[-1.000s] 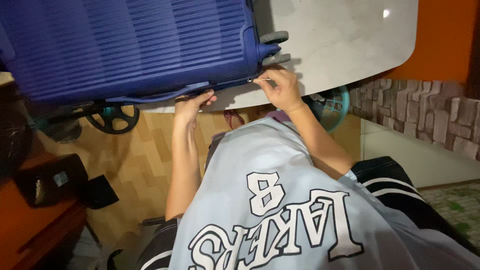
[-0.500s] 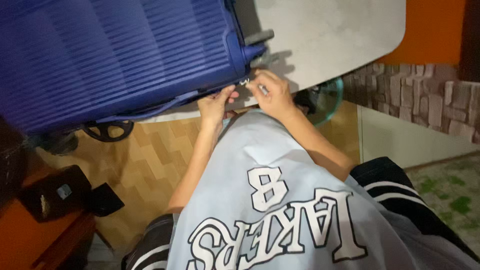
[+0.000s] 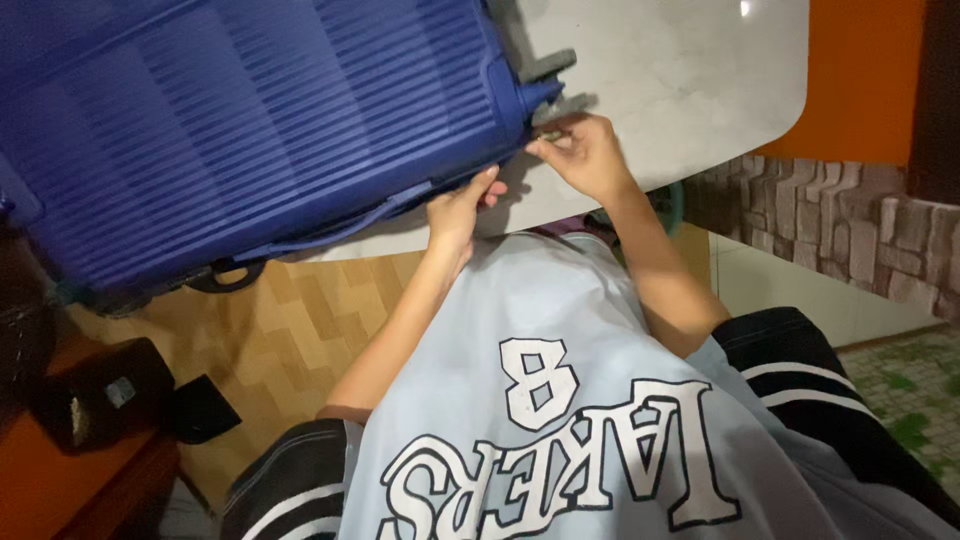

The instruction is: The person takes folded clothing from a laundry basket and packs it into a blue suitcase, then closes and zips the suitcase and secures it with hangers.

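Note:
A large ribbed blue suitcase lies flat on a white marbled table, overhanging its near edge. My left hand presses its fingers against the suitcase's near side at the zipper seam. At the suitcase's near right corner, my right hand pinches a small metal zipper pull. Both forearms reach up from my light blue jersey.
Suitcase feet stick out at its right end. A dark wheel shows under the table edge. Wooden parquet floor lies below, with a black box at the left. A brick-pattern wall stands at the right.
My left hand slid right along the suitcase's edge toward the corner. My right hand stayed at the corner zipper, and the view shifted slightly.

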